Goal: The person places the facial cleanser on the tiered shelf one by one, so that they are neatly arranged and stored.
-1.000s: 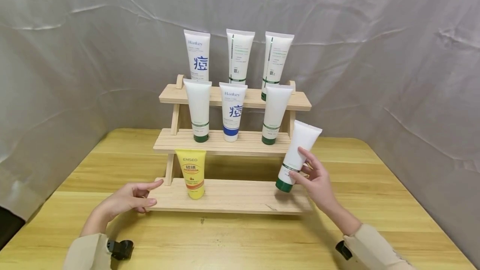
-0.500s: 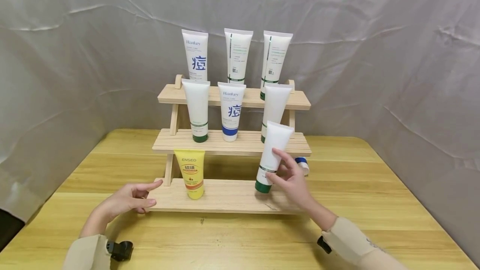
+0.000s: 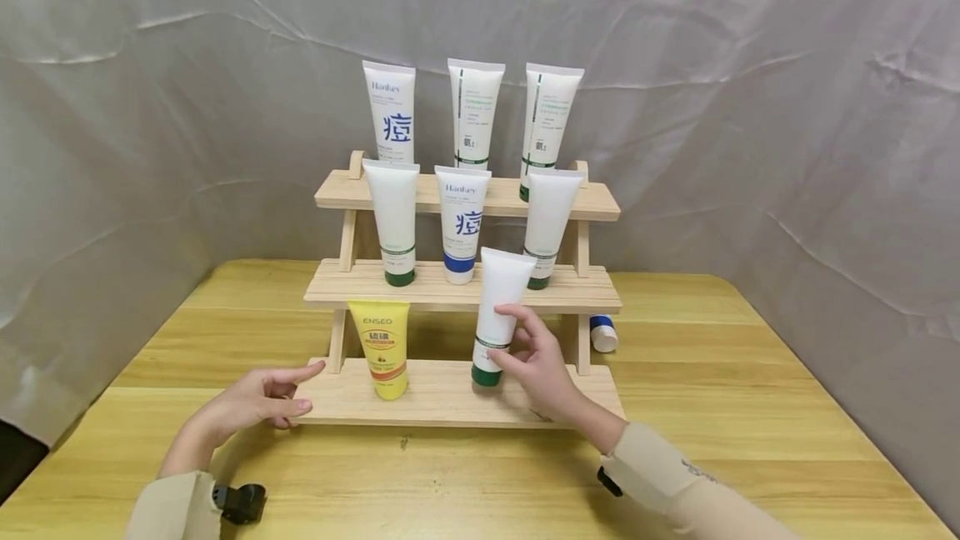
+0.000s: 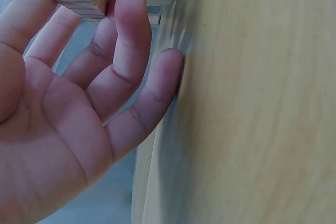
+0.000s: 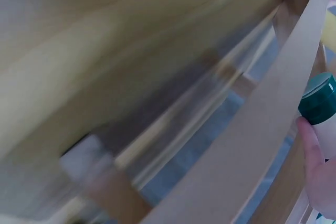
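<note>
My right hand pinches a white squeeze tube between thumb and fingers. Its green cap points down, close over the bottom step of a three-step wooden display rack. On that same step, to the left, a yellow tube stands on its cap. My left hand grips the left end of the bottom step with thumb and fingers; the left wrist view has its fingers curled at the board's corner. White tubes with green or blue caps stand on the two upper steps, such as the blue-lettered tube.
Behind the rack's right side, a blue-and-white tube end shows on the wooden table. Grey cloth hangs around the back and sides.
My right hand has carried the green-capped tube leftward along the bottom step, towards its middle. The blue-and-white tube end behind the rack has come into view. My left hand stays put.
</note>
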Available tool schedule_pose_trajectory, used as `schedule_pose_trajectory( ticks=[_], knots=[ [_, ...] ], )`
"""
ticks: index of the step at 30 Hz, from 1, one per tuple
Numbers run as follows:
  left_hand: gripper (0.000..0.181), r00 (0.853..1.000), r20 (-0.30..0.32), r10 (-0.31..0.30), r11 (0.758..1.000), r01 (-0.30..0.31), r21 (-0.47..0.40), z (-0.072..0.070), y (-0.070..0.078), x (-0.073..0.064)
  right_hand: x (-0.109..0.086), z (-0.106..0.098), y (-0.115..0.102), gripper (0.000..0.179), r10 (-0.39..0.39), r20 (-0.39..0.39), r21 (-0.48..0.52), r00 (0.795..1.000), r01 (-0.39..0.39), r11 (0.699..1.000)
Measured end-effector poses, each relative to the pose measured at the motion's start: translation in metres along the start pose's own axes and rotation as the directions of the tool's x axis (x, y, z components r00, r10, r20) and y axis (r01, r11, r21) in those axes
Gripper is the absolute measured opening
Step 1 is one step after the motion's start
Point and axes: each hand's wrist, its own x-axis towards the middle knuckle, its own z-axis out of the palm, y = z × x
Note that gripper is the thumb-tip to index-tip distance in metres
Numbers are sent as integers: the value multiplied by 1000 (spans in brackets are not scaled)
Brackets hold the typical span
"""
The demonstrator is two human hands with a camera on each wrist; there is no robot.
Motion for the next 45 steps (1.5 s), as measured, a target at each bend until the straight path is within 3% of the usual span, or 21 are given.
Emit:
schedule_pose_trajectory(
  ticks=[5, 12, 18, 28, 35, 42, 45],
  knots=[
    [59, 1000, -1, 2, 1000, -2, -1, 0, 0, 0, 3, 15, 2, 45, -75, 49, -29, 996, 77, 997],
    [60, 1000, -3, -12, 1000, 12, 4, 0, 1, 0, 5, 32, 2, 42, -56, 85, -15, 995, 58, 998],
    [61, 1000, 2, -14, 1000, 14, 7, 1, 3, 0, 5, 42, 3, 41, -58, 103, -69, 993, 65, 996],
    [62, 1000, 3, -10, 1000, 10, 9, 0, 2, 0, -4, 43, 6, 32, -186, 111, -125, 976, 199, 972],
    [61, 1000, 6, 9, 1000, -9, 3, -1, -1, 1, -7, 41, 8, 30, -208, 105, -125, 972, 221, 967],
    [61, 1000, 7, 12, 1000, -12, -4, 0, 0, 1, -10, 36, -21, 30, -260, 79, -75, 962, 265, 961],
    [60, 1000, 13, 14, 1000, -14, -9, 0, 1, 0, -11, 32, -24, 31, -280, 80, -86, 957, 287, 954]
  ],
)
